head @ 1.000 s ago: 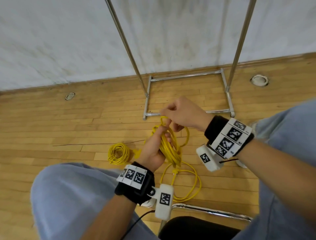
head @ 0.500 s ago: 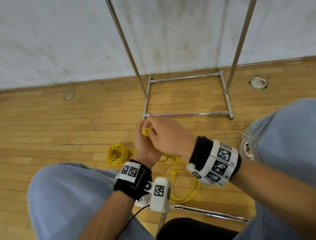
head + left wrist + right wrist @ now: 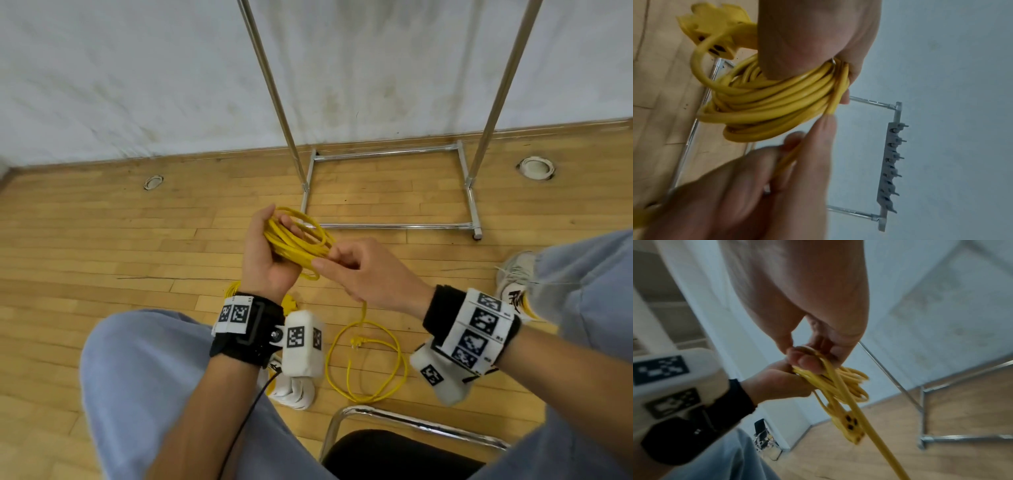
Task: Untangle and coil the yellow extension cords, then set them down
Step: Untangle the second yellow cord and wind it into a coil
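A coil of yellow extension cord (image 3: 294, 245) lies in my left hand (image 3: 277, 233), whose fingers curl round the loops; in the left wrist view the coil (image 3: 777, 100) wraps under the palm. Its yellow socket end (image 3: 851, 426) hangs below the coil. Just right of the coil, my right hand (image 3: 329, 262) pinches a single strand of cord running down from it. That strand drops to a loose loop (image 3: 366, 363) on the floor, ending in a plug (image 3: 358, 341). A second coiled yellow cord (image 3: 232, 289) lies on the floor, mostly hidden behind my left wrist.
A metal garment rack base (image 3: 390, 226) stands on the wooden floor just beyond my hands, with its poles rising to the wall. A chair's chrome frame (image 3: 411, 419) is under me. My knees flank the hands, and my shoes (image 3: 513, 274) rest on the floor.
My right hand, which covered the left hand half a second ago, has moved down and to the right along the strand. The coil in my left hand now shows.
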